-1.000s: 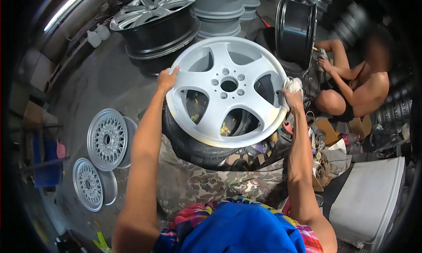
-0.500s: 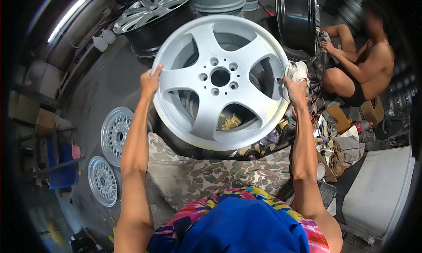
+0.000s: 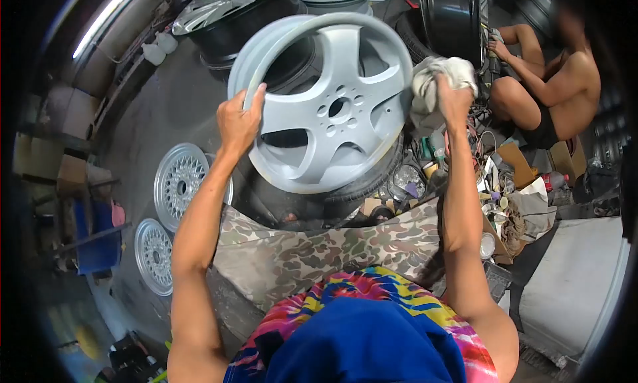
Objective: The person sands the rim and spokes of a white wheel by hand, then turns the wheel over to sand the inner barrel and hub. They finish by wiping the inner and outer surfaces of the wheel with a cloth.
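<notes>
A light-grey five-spoke wheel rim (image 3: 311, 116) stands tilted in front of me, its inner barrel showing at the upper left. My left hand (image 3: 239, 124) is closed around its left edge, thumb on the front lip. At the rim's right side, my right hand (image 3: 455, 102) clutches a crumpled whitish cloth (image 3: 430, 82). That cloth is right beside the rim's outer edge. Under the rim, part of a dark tyre (image 3: 382, 177) shows.
Two silver mesh wheels (image 3: 181, 185) lie on the floor at left. Behind are a large multi-spoke wheel (image 3: 229, 4) and a black barrel (image 3: 450, 24). A person (image 3: 565, 84) sits at right, hands at that barrel. Clutter and cardboard (image 3: 515, 163) lie at right.
The rim has turned and tilted, exposing its barrel at the upper left. My right hand has come off the rim's right edge and moved up with the cloth. My left hand still grips the rim.
</notes>
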The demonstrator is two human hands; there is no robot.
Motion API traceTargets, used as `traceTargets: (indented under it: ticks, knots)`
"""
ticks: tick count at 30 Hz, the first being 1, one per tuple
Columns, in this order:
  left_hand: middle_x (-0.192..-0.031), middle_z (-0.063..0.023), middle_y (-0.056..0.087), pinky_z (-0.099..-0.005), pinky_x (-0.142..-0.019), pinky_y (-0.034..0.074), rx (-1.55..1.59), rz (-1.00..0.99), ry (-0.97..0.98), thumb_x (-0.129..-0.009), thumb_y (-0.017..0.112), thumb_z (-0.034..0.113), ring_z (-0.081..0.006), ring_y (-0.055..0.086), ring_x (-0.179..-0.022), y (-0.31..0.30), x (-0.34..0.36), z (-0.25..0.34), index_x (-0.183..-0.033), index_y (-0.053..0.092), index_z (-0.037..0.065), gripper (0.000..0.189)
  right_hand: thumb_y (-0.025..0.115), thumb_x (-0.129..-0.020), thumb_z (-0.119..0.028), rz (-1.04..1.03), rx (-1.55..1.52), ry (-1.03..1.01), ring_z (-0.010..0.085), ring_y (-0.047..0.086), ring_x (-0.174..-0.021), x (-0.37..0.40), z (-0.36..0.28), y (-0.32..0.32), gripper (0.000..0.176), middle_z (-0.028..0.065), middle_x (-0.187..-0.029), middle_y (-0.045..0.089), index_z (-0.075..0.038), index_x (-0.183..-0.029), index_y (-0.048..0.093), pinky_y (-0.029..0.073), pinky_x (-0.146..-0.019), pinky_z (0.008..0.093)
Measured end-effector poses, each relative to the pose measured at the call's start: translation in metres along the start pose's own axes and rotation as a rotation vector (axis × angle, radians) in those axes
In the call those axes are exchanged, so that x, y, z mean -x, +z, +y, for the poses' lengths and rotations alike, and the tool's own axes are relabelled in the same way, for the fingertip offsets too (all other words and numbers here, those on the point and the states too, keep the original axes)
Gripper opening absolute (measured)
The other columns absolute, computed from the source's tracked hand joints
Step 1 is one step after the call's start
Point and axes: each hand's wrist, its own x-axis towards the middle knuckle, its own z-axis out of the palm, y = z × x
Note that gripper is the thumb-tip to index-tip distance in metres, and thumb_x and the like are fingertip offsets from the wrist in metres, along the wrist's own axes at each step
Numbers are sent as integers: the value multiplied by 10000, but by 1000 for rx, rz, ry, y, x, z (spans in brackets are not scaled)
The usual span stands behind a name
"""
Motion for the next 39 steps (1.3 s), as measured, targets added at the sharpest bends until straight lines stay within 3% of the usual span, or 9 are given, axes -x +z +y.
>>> traceTargets:
  ticks: [8,14,18,21,24,28,32,36,39]
  knots:
    - [-626,-231,595,-481,-556,450,-191,14,86,-889,761,404,-451,589,-594,-11,-2,38,-692,606,24,455,779,-855,-165,-70,-138,105,177,691,-1018,22,-68,-16,327,85,-1100,745,23,-1120,739,511,-946,309]
    - [-741,-73,644,-375,-585,478,-18,205,312,-910,770,288,-225,615,-619,-39,-17,78,-830,655,36,288,709,-867,-299,-375,-697,507,151,680,-930,53,-123,-49,469,80,-1022,712,51,-1175,657,544,-861,288]
    - [-883,-44,715,-267,-732,516,376,-281,288,-922,771,276,-96,639,-807,-13,1,108,-1042,724,46,263,670,-890,-393,-479,-863,445,139,690,-769,70,-129,-60,442,75,-902,694,17,-1054,661,565,-678,260]
    - [-1228,-165,682,-393,-902,530,425,-498,233,-860,776,488,-269,669,-1065,2,10,122,-1300,643,71,620,737,-832,-316,-490,-979,572,182,711,-760,90,-174,-50,534,144,-975,711,78,-1177,635,606,-671,289]
    - [-1242,-116,650,-340,-994,468,571,-628,324,-905,773,368,-204,612,-1128,17,19,109,-1439,523,69,661,750,-791,-243,-682,-832,653,170,688,-895,97,-146,-49,594,116,-1067,704,78,-1268,601,560,-825,300]
    - [-1088,-51,668,-325,-957,446,642,-1036,82,-942,702,224,-142,590,-1004,13,13,87,-1164,664,5,314,736,-766,-193,-950,-650,637,165,658,-923,90,-140,-49,543,84,-1090,700,71,-1231,643,515,-842,281]
    - [-972,24,646,-229,-885,424,742,-936,-151,-998,580,202,-61,542,-930,-12,8,76,-1022,673,5,220,784,-791,-307,-1376,-85,552,128,637,-995,75,-103,-28,572,87,-1155,699,34,-1236,667,503,-878,281]
    - [-913,60,588,-223,-829,417,750,-830,-190,-1037,552,237,-31,510,-879,-23,17,79,-958,627,19,244,838,-791,-480,-1140,345,100,254,664,-1076,92,-73,-17,709,170,-1212,686,6,-1270,646,517,-946,362]
    - [-870,69,560,-219,-776,424,677,-951,-126,-1050,544,235,-23,487,-829,-31,16,86,-945,625,34,241,876,-732,-496,-1055,344,84,284,641,-1140,89,-95,-12,827,196,-1250,663,-10,-1343,602,493,-1004,387]
